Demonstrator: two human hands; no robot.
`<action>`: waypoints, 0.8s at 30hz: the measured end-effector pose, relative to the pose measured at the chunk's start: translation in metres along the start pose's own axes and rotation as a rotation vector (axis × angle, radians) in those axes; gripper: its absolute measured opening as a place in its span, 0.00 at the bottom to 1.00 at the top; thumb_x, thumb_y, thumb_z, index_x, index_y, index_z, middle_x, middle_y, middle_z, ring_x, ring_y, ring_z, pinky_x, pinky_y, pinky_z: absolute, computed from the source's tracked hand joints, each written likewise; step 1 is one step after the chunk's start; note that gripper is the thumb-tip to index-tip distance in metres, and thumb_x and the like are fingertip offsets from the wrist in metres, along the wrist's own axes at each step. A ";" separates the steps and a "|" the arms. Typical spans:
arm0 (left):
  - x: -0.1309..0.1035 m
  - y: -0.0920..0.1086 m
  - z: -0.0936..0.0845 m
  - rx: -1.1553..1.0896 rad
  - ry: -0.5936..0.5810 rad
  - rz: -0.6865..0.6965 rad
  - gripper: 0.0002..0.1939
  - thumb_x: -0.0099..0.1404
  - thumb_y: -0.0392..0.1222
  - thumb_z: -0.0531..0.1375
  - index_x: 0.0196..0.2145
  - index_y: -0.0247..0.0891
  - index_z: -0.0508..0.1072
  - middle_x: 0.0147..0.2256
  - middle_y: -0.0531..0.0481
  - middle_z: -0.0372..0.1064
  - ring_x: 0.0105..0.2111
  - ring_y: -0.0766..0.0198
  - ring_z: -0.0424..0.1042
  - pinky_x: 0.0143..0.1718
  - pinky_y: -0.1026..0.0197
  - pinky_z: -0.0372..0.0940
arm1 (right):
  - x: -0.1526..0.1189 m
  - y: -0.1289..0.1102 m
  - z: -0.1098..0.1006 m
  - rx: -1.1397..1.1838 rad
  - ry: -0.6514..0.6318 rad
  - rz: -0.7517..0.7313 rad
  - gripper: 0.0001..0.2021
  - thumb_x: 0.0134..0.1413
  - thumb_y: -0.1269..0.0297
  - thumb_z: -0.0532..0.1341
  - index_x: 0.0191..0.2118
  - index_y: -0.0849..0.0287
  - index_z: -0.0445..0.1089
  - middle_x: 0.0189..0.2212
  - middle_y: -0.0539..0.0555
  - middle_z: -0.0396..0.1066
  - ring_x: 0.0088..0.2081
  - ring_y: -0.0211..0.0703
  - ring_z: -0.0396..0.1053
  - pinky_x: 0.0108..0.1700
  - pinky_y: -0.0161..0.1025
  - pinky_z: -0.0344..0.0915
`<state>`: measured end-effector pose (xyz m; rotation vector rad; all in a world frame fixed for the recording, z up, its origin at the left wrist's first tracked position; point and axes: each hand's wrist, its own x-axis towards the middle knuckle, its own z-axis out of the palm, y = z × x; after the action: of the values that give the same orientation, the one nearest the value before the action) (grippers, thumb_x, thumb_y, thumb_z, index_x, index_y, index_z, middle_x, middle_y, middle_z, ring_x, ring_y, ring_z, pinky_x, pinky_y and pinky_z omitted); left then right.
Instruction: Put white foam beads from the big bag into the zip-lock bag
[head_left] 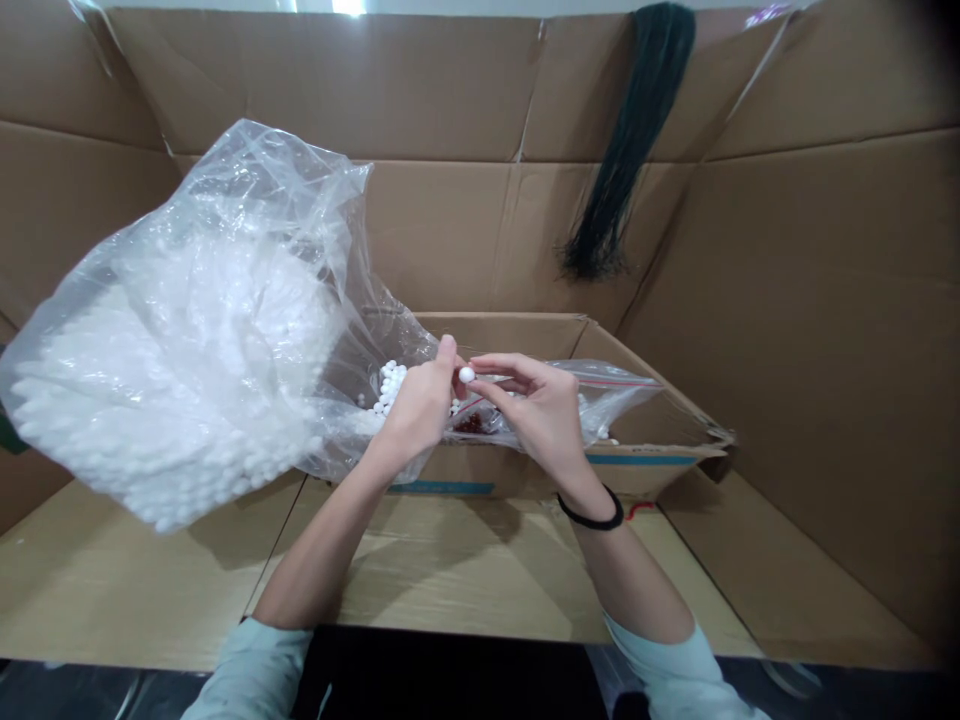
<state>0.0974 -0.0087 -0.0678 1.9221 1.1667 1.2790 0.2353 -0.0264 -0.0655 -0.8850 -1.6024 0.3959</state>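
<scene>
A small white ball [467,374] sits between the thumb and index finger of my right hand [546,408], which wears a black band at the wrist. Close beside it, my left hand [417,404] is closed with its thumb up; its fingertips are hidden, so what they hold cannot be made out. Both hands are over an open cardboard box [525,470]. To the left, a large clear plastic bag [187,330] full of white balls reaches into the box. Under my right hand lies a zip bag [619,388] with a red seal line. Some loose white balls [390,385] show beside my left hand.
Tall cardboard walls [442,230] surround the wooden table [450,580] at the back and sides. A bundle of dark green wires [637,140] hangs over the back wall. A bit of red cord [639,508] lies by the box's front right.
</scene>
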 end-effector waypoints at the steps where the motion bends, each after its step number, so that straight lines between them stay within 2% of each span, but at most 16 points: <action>1: 0.002 -0.001 -0.005 0.020 0.042 0.012 0.34 0.67 0.55 0.32 0.30 0.37 0.72 0.25 0.47 0.70 0.27 0.64 0.67 0.30 0.62 0.60 | 0.000 0.000 -0.001 -0.074 0.020 -0.028 0.07 0.46 0.67 0.64 0.34 0.57 0.75 0.34 0.51 0.77 0.32 0.40 0.75 0.35 0.37 0.73; 3: 0.005 -0.005 -0.016 0.196 0.102 0.015 0.24 0.68 0.50 0.38 0.39 0.37 0.70 0.33 0.45 0.72 0.34 0.62 0.70 0.37 0.61 0.62 | 0.000 0.000 -0.002 -0.235 0.056 -0.091 0.05 0.47 0.68 0.63 0.33 0.56 0.75 0.33 0.51 0.77 0.31 0.40 0.74 0.34 0.37 0.72; 5: 0.008 -0.012 -0.026 0.528 0.043 -0.083 0.19 0.67 0.41 0.42 0.44 0.34 0.68 0.39 0.40 0.73 0.40 0.57 0.71 0.43 0.57 0.62 | 0.001 0.001 -0.002 -0.364 0.072 -0.146 0.04 0.48 0.68 0.63 0.31 0.57 0.76 0.32 0.52 0.77 0.32 0.41 0.74 0.36 0.39 0.71; 6: 0.008 -0.015 -0.030 0.708 -0.043 -0.152 0.19 0.66 0.38 0.42 0.44 0.31 0.69 0.41 0.35 0.72 0.43 0.53 0.70 0.44 0.54 0.61 | 0.001 0.002 -0.001 -0.409 0.071 -0.165 0.04 0.49 0.68 0.62 0.31 0.56 0.76 0.33 0.53 0.77 0.33 0.41 0.74 0.38 0.40 0.71; 8: 0.009 -0.022 -0.036 0.920 -0.296 -0.299 0.19 0.64 0.39 0.45 0.45 0.30 0.70 0.46 0.30 0.69 0.46 0.48 0.70 0.45 0.52 0.61 | 0.001 0.002 -0.001 -0.453 0.059 -0.181 0.06 0.50 0.70 0.61 0.31 0.56 0.76 0.37 0.53 0.77 0.36 0.43 0.74 0.41 0.43 0.70; 10: 0.010 -0.026 -0.037 0.984 -0.484 -0.383 0.20 0.63 0.41 0.47 0.45 0.31 0.72 0.48 0.30 0.69 0.47 0.46 0.70 0.44 0.52 0.62 | 0.001 -0.001 -0.003 -0.429 0.048 -0.169 0.08 0.51 0.72 0.59 0.31 0.56 0.77 0.40 0.54 0.76 0.39 0.43 0.74 0.41 0.43 0.70; 12: 0.010 -0.027 -0.036 0.979 -0.560 -0.395 0.19 0.61 0.42 0.50 0.45 0.34 0.73 0.47 0.32 0.70 0.46 0.48 0.70 0.44 0.54 0.63 | 0.000 -0.007 -0.009 -0.336 0.029 -0.138 0.08 0.51 0.70 0.60 0.32 0.56 0.77 0.39 0.53 0.76 0.38 0.42 0.73 0.36 0.40 0.71; 13: 0.011 -0.028 -0.035 0.973 -0.571 -0.386 0.19 0.60 0.41 0.51 0.45 0.35 0.73 0.47 0.33 0.71 0.46 0.48 0.71 0.44 0.55 0.63 | -0.001 -0.011 -0.014 -0.277 -0.007 -0.123 0.07 0.51 0.69 0.60 0.31 0.56 0.76 0.37 0.53 0.76 0.36 0.42 0.73 0.32 0.38 0.70; 15: 0.011 -0.027 -0.034 0.969 -0.590 -0.375 0.19 0.57 0.37 0.53 0.46 0.35 0.73 0.46 0.33 0.71 0.45 0.50 0.71 0.42 0.56 0.64 | -0.001 -0.017 -0.025 -0.192 -0.166 -0.111 0.06 0.51 0.66 0.61 0.30 0.56 0.76 0.33 0.52 0.76 0.32 0.39 0.73 0.27 0.34 0.67; 18: 0.011 -0.027 -0.035 0.961 -0.589 -0.364 0.21 0.54 0.31 0.52 0.46 0.36 0.73 0.45 0.34 0.72 0.43 0.51 0.72 0.40 0.58 0.64 | 0.003 -0.018 -0.038 -0.297 -0.512 -0.136 0.07 0.51 0.69 0.60 0.30 0.55 0.76 0.31 0.49 0.77 0.31 0.38 0.73 0.30 0.34 0.66; 19: 0.011 -0.027 -0.036 0.957 -0.579 -0.359 0.21 0.54 0.30 0.52 0.45 0.36 0.73 0.44 0.34 0.72 0.43 0.52 0.72 0.39 0.59 0.64 | 0.005 -0.014 -0.039 -0.373 -0.582 -0.149 0.08 0.51 0.71 0.60 0.31 0.54 0.77 0.31 0.49 0.77 0.32 0.39 0.73 0.33 0.34 0.66; 22: 0.010 -0.027 -0.038 0.938 -0.532 -0.349 0.19 0.52 0.30 0.54 0.41 0.37 0.74 0.42 0.36 0.73 0.40 0.53 0.72 0.37 0.60 0.64 | 0.011 0.004 -0.031 -0.543 -0.624 -0.146 0.14 0.50 0.77 0.57 0.35 0.54 0.77 0.34 0.50 0.78 0.35 0.41 0.73 0.37 0.35 0.65; 24: 0.010 -0.028 -0.040 0.921 -0.492 -0.346 0.17 0.52 0.30 0.55 0.39 0.38 0.75 0.41 0.39 0.73 0.39 0.55 0.72 0.35 0.62 0.64 | 0.014 0.017 -0.022 -0.521 -0.715 -0.096 0.15 0.48 0.78 0.57 0.34 0.54 0.77 0.32 0.50 0.78 0.33 0.40 0.73 0.36 0.34 0.65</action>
<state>0.0522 0.0124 -0.0705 2.2726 1.8666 0.0105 0.2612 -0.0099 -0.0623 -1.1185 -2.4694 0.2347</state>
